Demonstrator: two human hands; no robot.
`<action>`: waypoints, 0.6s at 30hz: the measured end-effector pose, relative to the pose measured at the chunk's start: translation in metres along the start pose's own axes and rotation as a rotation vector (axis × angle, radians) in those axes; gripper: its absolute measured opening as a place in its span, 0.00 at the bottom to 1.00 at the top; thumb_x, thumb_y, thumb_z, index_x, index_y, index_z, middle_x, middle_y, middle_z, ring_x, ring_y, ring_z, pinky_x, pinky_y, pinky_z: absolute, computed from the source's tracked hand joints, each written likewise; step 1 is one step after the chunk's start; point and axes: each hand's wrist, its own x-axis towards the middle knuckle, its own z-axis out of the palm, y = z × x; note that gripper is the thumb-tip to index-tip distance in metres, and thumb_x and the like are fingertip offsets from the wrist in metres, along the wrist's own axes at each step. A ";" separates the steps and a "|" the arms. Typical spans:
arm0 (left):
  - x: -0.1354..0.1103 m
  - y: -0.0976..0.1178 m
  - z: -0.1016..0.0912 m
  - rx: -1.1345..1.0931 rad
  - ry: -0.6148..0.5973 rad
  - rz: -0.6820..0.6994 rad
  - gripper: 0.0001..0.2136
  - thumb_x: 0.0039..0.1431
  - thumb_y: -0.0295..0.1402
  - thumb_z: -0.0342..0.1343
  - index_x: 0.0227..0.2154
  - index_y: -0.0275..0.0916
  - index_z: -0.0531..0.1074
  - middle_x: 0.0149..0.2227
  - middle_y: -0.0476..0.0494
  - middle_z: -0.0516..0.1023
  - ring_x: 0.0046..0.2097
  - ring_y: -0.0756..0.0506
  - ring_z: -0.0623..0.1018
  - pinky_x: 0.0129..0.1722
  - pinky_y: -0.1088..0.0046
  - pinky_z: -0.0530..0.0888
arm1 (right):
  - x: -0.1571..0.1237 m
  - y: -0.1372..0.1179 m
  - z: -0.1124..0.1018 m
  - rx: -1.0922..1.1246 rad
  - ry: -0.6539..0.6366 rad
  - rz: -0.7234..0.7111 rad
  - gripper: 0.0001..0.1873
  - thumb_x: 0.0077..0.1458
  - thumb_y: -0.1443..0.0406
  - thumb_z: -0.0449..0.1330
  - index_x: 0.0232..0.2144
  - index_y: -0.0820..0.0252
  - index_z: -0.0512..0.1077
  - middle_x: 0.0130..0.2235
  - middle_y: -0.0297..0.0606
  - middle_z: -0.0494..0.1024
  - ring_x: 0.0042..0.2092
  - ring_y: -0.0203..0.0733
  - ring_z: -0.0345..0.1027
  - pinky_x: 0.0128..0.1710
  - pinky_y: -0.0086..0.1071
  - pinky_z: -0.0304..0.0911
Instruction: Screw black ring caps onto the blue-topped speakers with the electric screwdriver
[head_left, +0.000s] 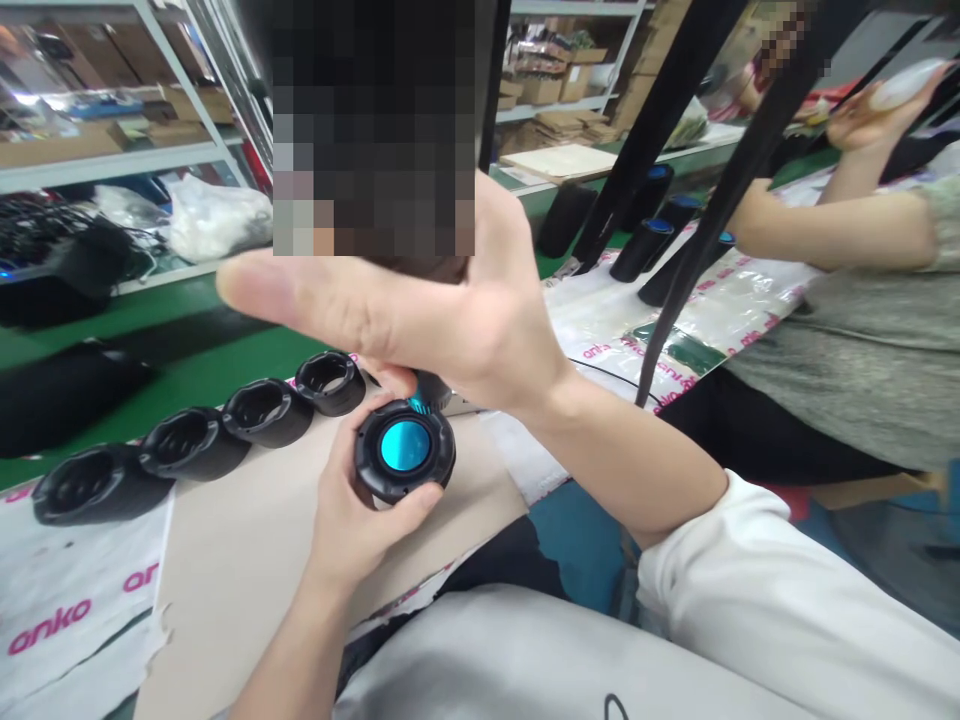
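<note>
My left hand (pixel 349 505) is closed around a black round speaker-like unit (pixel 367 455), its shiny blue disc (pixel 406 445) facing up. The thumb presses on the near rim and the fingers curl round the left side. My right hand (pixel 480 320) is raised close to the camera, above the unit. Its thumb stretches left, and its other fingers are mostly hidden behind a dark upright object (pixel 375 120), which is largely blurred out, so its kind does not show. Just behind the unit, a small dark ribbed part with blue on it (pixel 431 392) is partly covered.
Several black hollow cylinder shells (pixel 268 410) stand in a row at the left beside a cardboard sheet (pixel 247 540). Dark posts (pixel 645 130) rise at the right. Beyond them, a co-worker's hand (pixel 870 120) holds a white rounded thing. Black cylinders with blue tops (pixel 641 250) stand nearby.
</note>
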 end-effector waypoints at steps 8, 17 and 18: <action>-0.001 0.000 -0.001 -0.050 -0.029 -0.078 0.41 0.47 0.46 0.80 0.63 0.43 0.72 0.60 0.36 0.83 0.60 0.32 0.84 0.58 0.58 0.82 | -0.012 0.017 -0.049 0.065 0.314 -0.287 0.27 0.56 0.45 0.77 0.30 0.52 0.67 0.20 0.21 0.67 0.17 0.33 0.58 0.18 0.37 0.54; -0.003 -0.004 -0.007 -0.113 -0.040 -0.121 0.43 0.45 0.46 0.82 0.65 0.45 0.74 0.63 0.38 0.82 0.60 0.34 0.84 0.56 0.63 0.83 | -0.014 0.084 -0.068 0.043 0.422 -0.164 0.23 0.57 0.51 0.76 0.32 0.53 0.66 0.25 0.23 0.72 0.18 0.30 0.59 0.17 0.33 0.52; -0.003 -0.004 -0.007 -0.120 -0.040 -0.121 0.43 0.45 0.46 0.82 0.65 0.45 0.74 0.63 0.38 0.82 0.60 0.34 0.84 0.55 0.63 0.83 | -0.014 0.086 -0.068 0.055 0.417 -0.166 0.22 0.57 0.53 0.76 0.32 0.53 0.67 0.26 0.23 0.73 0.18 0.30 0.59 0.17 0.33 0.52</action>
